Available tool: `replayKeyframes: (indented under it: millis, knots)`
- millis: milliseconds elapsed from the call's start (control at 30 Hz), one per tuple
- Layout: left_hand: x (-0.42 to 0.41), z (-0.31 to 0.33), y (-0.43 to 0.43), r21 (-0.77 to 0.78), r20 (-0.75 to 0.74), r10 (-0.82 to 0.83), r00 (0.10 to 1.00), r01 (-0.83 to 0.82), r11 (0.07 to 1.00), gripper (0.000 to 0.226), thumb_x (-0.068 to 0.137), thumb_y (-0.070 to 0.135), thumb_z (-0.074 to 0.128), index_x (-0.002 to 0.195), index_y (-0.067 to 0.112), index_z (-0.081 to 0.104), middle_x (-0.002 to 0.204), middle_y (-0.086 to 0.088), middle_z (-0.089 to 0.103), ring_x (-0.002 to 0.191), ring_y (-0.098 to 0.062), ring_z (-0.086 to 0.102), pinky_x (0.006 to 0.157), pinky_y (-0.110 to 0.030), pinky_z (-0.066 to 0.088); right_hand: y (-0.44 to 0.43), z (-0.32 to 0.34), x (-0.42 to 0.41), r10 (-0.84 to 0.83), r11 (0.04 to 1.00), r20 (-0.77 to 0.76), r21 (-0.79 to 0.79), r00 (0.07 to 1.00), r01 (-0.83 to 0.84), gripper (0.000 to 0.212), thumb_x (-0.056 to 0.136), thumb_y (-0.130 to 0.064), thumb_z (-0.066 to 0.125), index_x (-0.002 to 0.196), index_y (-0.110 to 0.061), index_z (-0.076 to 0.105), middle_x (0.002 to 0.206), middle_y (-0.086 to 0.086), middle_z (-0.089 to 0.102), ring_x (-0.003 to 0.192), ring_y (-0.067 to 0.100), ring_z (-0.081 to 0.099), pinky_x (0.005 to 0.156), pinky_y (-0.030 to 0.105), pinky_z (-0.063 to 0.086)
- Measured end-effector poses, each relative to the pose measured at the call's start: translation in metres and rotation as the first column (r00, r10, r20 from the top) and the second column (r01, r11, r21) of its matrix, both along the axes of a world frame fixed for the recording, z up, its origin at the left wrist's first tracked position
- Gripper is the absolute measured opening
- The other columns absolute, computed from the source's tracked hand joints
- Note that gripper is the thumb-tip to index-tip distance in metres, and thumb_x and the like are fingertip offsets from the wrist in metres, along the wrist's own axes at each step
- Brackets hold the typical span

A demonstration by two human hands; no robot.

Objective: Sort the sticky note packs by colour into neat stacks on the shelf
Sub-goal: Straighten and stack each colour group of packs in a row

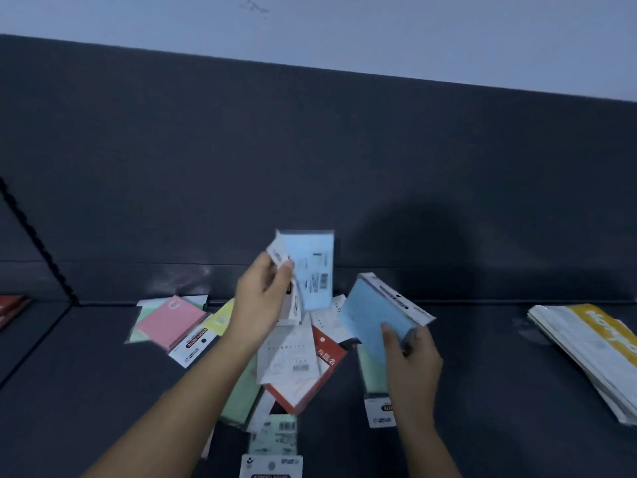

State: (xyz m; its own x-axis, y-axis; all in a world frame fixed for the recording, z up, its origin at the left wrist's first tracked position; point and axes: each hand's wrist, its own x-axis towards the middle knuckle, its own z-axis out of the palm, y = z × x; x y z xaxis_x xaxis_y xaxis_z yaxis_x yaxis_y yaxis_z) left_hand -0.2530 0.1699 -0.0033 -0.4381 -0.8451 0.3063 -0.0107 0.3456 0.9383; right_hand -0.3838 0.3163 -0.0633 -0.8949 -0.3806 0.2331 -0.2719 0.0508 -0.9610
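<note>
My left hand (263, 298) grips a light blue sticky note pack (312, 270) and holds it upright above the pile, back label facing me. My right hand (412, 353) grips a second blue pack (374, 313), tilted, just right of the first. Below lies a loose heap: a pink pack (170, 320), a yellow pack (220, 317), a green pack (241, 395), a red-and-white pack (310, 370), another green pack (370, 374) under my right wrist, and a pale green pack (274, 439) at the front.
The dark shelf (499, 391) has a dark back panel. A stack of yellow-and-white packets (593, 350) lies at the right. A red item (12, 305) sits at the far left beyond a black divider (38, 243).
</note>
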Motion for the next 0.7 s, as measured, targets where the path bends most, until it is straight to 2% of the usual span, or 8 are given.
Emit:
replayKeyframes:
  millis: [67, 133, 200, 333, 433, 500, 600, 700]
  knots:
    - [0.018, 0.002, 0.006, 0.386, -0.196, 0.083, 0.977, -0.001, 0.923, 0.016, 0.097, 0.022, 0.046, 0.097, 0.022, 0.062, 0.091, 0.009, 0.074, 0.083, -0.008, 0.070, 0.061, -0.020, 0.053, -0.002, 0.010, 0.011, 0.030, 0.996, 0.044, -0.084, 0.999, -0.027, 0.030, 0.087, -0.021, 0.062, 0.063, -0.022, 0.044, 0.058, -0.008, 0.046, 0.047, 0.000, 0.042, 0.044, 0.012, 0.038]
    - [0.042, -0.004, 0.009, 0.628, -0.235, 0.211, 0.949, -0.017, 0.778, 0.018, 0.097, 0.023, 0.045, 0.101, 0.017, 0.061, 0.086, 0.001, 0.075, 0.079, -0.017, 0.070, 0.065, -0.030, 0.054, -0.005, 0.016, 0.028, 0.092, 0.987, 0.117, -0.142, 0.989, -0.075, 0.022, 0.089, -0.024, 0.060, 0.070, -0.020, 0.048, 0.063, -0.006, 0.051, 0.055, 0.006, 0.048, 0.050, 0.022, 0.043]
    - [0.069, -0.013, 0.013, 0.752, -0.264, 0.300, 0.917, 0.001, 0.659, 0.021, 0.096, 0.021, 0.045, 0.102, 0.011, 0.063, 0.088, -0.006, 0.075, 0.080, -0.021, 0.070, 0.073, -0.039, 0.054, -0.010, 0.018, 0.049, 0.182, 0.973, 0.228, -0.185, 0.957, -0.142, 0.023, 0.089, -0.022, 0.059, 0.074, -0.012, 0.045, 0.061, -0.006, 0.054, 0.057, 0.011, 0.053, 0.048, 0.023, 0.042]
    - [0.135, -0.027, 0.023, 0.798, -0.209, 0.346, 0.915, -0.045, 0.601, 0.017, 0.087, 0.021, 0.053, 0.095, 0.013, 0.066, 0.087, -0.008, 0.074, 0.065, -0.020, 0.069, 0.055, -0.028, 0.052, -0.027, 0.013, 0.110, 0.377, 0.920, 0.427, -0.271, 0.822, -0.281, 0.007, 0.087, -0.013, 0.061, 0.082, -0.016, 0.059, 0.076, -0.001, 0.071, 0.068, 0.014, 0.068, 0.052, 0.029, 0.052]
    - [0.189, -0.028, 0.024, 0.808, -0.236, 0.378, 0.895, -0.035, 0.589, 0.024, 0.080, 0.008, 0.051, 0.102, 0.008, 0.062, 0.096, -0.013, 0.073, 0.077, -0.024, 0.070, 0.061, -0.030, 0.056, -0.045, 0.014, 0.163, 0.489, 0.871, 0.474, -0.318, 0.732, -0.376, 0.006, 0.088, -0.009, 0.061, 0.084, -0.014, 0.060, 0.079, 0.001, 0.074, 0.070, 0.013, 0.070, 0.054, 0.024, 0.052]
    - [0.231, -0.027, 0.026, 0.804, -0.241, 0.442, 0.864, -0.077, 0.589, 0.028, 0.074, 0.007, 0.046, 0.096, 0.009, 0.062, 0.092, -0.012, 0.073, 0.074, -0.025, 0.070, 0.065, -0.031, 0.052, -0.058, 0.016, 0.200, 0.540, 0.841, 0.485, -0.327, 0.688, -0.430, 0.007, 0.088, -0.006, 0.059, 0.089, -0.013, 0.061, 0.082, 0.003, 0.074, 0.072, 0.016, 0.070, 0.058, 0.026, 0.054]
    - [0.300, -0.021, 0.027, 0.786, -0.289, 0.555, 0.780, -0.138, 0.603, 0.039, 0.059, 0.011, 0.043, 0.093, 0.010, 0.063, 0.088, -0.010, 0.073, 0.074, -0.027, 0.069, 0.079, -0.041, 0.046, -0.079, 0.017, 0.260, 0.601, 0.799, 0.464, -0.325, 0.651, -0.505, 0.012, 0.088, 0.000, 0.056, 0.085, -0.011, 0.059, 0.067, -0.006, 0.072, 0.056, 0.005, 0.064, 0.049, 0.016, 0.049]
    - [0.371, -0.019, 0.025, 0.793, -0.323, 0.617, 0.717, -0.150, 0.590, 0.031, 0.066, -0.003, 0.034, 0.072, 0.001, 0.064, 0.069, -0.011, 0.071, 0.065, -0.023, 0.070, 0.060, -0.031, 0.055, -0.099, 0.018, 0.331, 0.673, 0.738, 0.421, -0.332, 0.608, -0.588, 0.016, 0.089, 0.002, 0.054, 0.082, -0.013, 0.056, 0.054, -0.013, 0.064, 0.045, -0.004, 0.055, 0.042, 0.010, 0.042]
